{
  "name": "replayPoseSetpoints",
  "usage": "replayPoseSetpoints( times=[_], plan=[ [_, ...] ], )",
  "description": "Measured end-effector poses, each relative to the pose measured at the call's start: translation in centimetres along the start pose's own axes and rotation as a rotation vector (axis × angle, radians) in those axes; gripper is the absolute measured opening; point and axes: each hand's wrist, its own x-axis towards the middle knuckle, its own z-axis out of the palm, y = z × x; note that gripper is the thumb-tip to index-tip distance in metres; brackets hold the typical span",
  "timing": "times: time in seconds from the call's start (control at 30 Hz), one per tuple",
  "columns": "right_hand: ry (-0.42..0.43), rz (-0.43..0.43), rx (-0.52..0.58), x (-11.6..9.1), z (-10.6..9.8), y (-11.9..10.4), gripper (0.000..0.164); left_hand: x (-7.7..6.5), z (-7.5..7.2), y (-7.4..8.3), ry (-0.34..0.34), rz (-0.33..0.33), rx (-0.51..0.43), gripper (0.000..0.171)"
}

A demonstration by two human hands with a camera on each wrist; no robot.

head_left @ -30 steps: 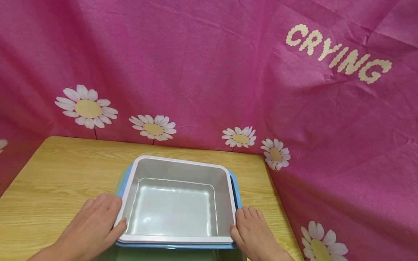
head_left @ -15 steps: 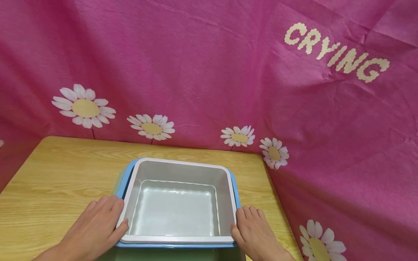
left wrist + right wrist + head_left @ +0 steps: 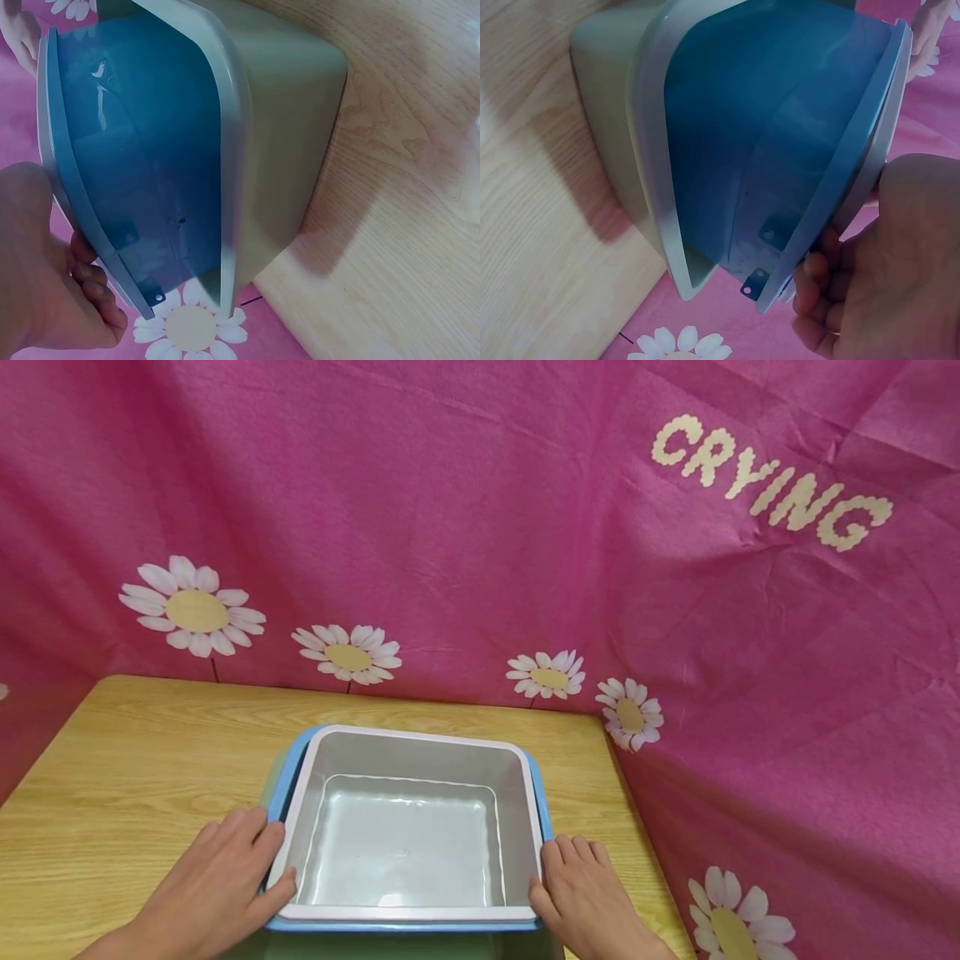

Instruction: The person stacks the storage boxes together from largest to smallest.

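Note:
A light grey plastic bin with a pale rim sits nested in a blue bin. The blue bin stands partly inside a green bin, with much of its wall showing above the green rim. At the near left corner my left hand grips the grey bin's rim, thumb over the inner side. My right hand holds the opposite side of that rim in the same way. Both wrist views show curled fingers under the pale rim, close against the blue rim; whether they also hold the blue rim is hard to tell.
The wooden table spreads out beneath the bins, widest to the left. A pink cloth printed with daisies hangs behind the table and along its right side.
The grey bin has shifted slightly right within the blue one, so more blue rim shows at the left. Left fingers have spread a little; both hands stay on the rim.

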Motion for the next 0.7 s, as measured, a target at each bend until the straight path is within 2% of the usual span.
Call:
replayPoseSetpoints(
  times=[0.17, 0.33, 0.47, 0.53, 0.6, 0.7],
  plan=[
    [-0.070, 0.023, 0.055, 0.1, -0.3, 0.3, 0.026, -0.2, 0.1, -0.1, 0.026, 0.019, -0.031, 0.030],
    [-0.109, 0.021, 0.110, 0.1, -0.7, 0.7, 0.027, -0.2, 0.0, -0.3, -0.018, 0.012, -0.041, 0.032],
    [-0.133, 0.032, 0.140, 0.3, -1.4, 1.1, 0.028, 0.1, -0.4, -0.6, -0.108, -0.025, -0.061, 0.036],
    [-0.128, 0.051, 0.131, 0.6, -1.9, 1.3, 0.024, 0.4, -0.8, -0.9, -0.164, -0.064, -0.091, 0.041],
    [-0.083, 0.058, 0.117, 1.0, -2.2, 1.5, 0.019, 0.8, -1.2, -1.3, -0.204, -0.105, -0.123, 0.045],
    [0.002, 0.054, 0.106, 1.6, -2.6, 1.9, 0.012, 1.4, -1.8, -1.8, -0.189, -0.132, -0.136, 0.048]
  ],
)
